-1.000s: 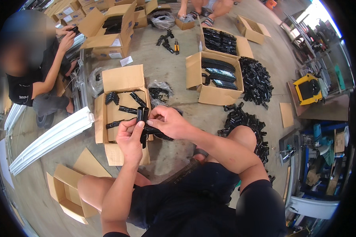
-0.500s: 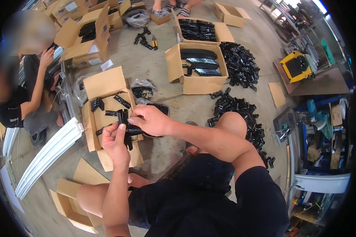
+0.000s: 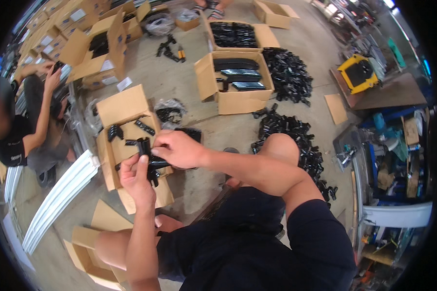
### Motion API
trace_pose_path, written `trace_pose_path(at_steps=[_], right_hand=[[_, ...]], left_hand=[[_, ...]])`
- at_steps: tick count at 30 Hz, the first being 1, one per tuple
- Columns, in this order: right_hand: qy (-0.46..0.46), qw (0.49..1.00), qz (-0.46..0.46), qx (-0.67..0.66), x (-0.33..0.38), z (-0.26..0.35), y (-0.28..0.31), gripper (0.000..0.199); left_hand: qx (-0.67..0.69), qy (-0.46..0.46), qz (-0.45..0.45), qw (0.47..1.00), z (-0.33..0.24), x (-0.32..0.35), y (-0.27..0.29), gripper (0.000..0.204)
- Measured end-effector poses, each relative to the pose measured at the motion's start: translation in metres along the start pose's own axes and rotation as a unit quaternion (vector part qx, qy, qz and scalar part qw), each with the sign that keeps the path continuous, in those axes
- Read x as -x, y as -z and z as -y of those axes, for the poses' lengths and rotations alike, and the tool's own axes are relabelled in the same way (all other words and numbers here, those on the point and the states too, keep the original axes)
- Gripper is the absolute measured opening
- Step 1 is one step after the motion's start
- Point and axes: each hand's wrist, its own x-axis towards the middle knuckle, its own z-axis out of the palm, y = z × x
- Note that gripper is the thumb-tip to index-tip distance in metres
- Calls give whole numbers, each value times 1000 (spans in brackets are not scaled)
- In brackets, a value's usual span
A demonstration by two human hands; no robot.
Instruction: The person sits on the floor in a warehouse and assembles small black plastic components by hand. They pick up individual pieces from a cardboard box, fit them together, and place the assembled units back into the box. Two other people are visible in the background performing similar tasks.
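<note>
My left hand (image 3: 138, 180) grips a glossy black tubular part (image 3: 143, 145), thumb along its near side, holding it upright above an open cardboard box (image 3: 104, 167). Close against the part's right side is my right hand (image 3: 178, 148), its fingers pinched together; whatever they hold is too small or hidden to make out. In the box lie several black jointed pieces (image 3: 144, 127). A black container (image 3: 194, 135) shows partly behind my right hand. Beyond the box sits a clear plastic bag of small black pieces (image 3: 170, 112).
Loose black parts are heaped on the floor (image 3: 289, 72) to the right, by a carton of stacked black strips (image 3: 243, 103). White curved profiles (image 3: 58, 203) lie at left, near a seated person (image 3: 14, 140). An open carton (image 3: 90, 257) stands by my left knee.
My view has shifted slightly. Both hands stay at the black part, the right still pinched beside it. At the far back, another person's hand has left the small box.
</note>
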Motion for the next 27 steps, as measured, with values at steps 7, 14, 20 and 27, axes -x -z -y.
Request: trace_pose_path(at_steps=[7, 14, 20, 27], right_hand=[[-81, 995, 15, -52, 0, -1, -2, 14], [-64, 996, 33, -51, -1, 8, 3, 12], [-56, 994, 3, -93, 1, -5, -2, 19], [-127, 986, 36, -104, -1, -2, -1, 23]], left_hand=[[0, 23, 5, 1000, -8, 0, -3, 14], [16, 9, 14, 1000, -7, -1, -1, 15], [20, 15, 19, 1000, -7, 0, -5, 16], [23, 11, 16, 1000, -10, 1, -4, 17]])
